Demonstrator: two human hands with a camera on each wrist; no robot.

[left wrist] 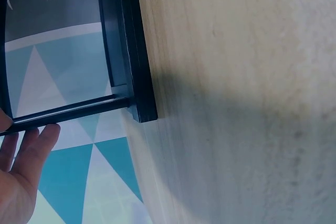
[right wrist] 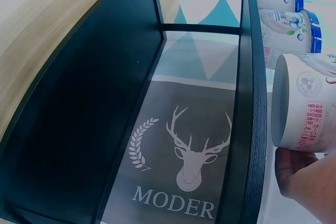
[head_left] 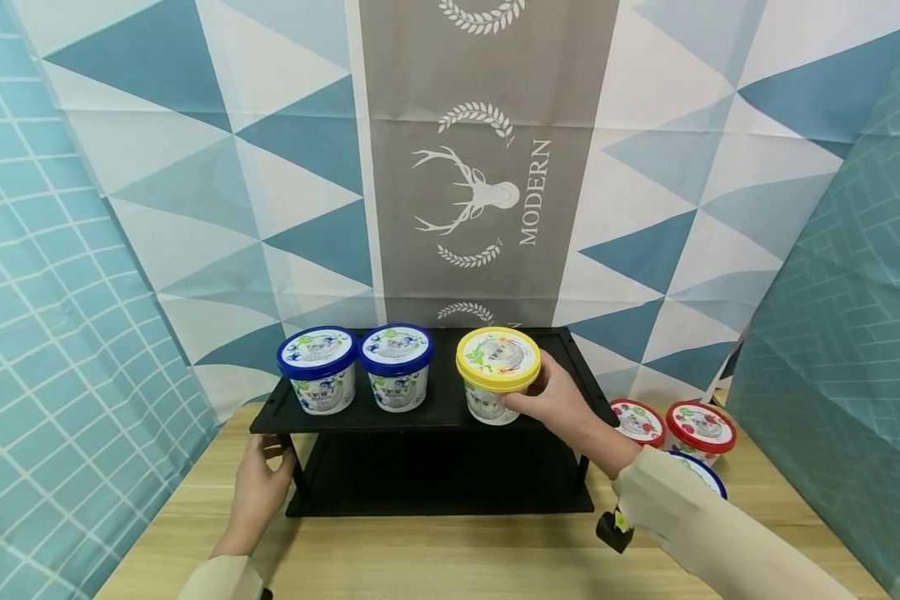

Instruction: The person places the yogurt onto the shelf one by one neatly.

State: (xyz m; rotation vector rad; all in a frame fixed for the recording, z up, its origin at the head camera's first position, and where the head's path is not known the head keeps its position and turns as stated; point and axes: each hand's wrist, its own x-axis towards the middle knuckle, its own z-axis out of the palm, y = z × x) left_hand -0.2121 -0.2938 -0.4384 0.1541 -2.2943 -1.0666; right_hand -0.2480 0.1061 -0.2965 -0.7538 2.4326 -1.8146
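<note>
My right hand [head_left: 558,404] grips a white paper tub with a yellow lid [head_left: 498,362] by its right side. The tub is upright, close over the right half of a black two-tier shelf's upper board [head_left: 444,392]; its pale underside shows in the right wrist view. Two blue-lidded tubs, one at the far left [head_left: 318,369] and one beside it [head_left: 396,367], stand on that board. At the shelf's left end my left hand [head_left: 258,487] holds the side post [left wrist: 73,113] between thumb and fingers, with the thumb partly cut off in the left wrist view.
Right of the shelf, on the wooden table [head_left: 435,558], stand two red-lidded tubs [head_left: 640,422] [head_left: 701,429] and a blue-lidded tub [head_left: 699,473], partly behind my right sleeve. The lower board [head_left: 435,479] lies under the upper one. A patterned cloth wall [head_left: 487,167] rises behind.
</note>
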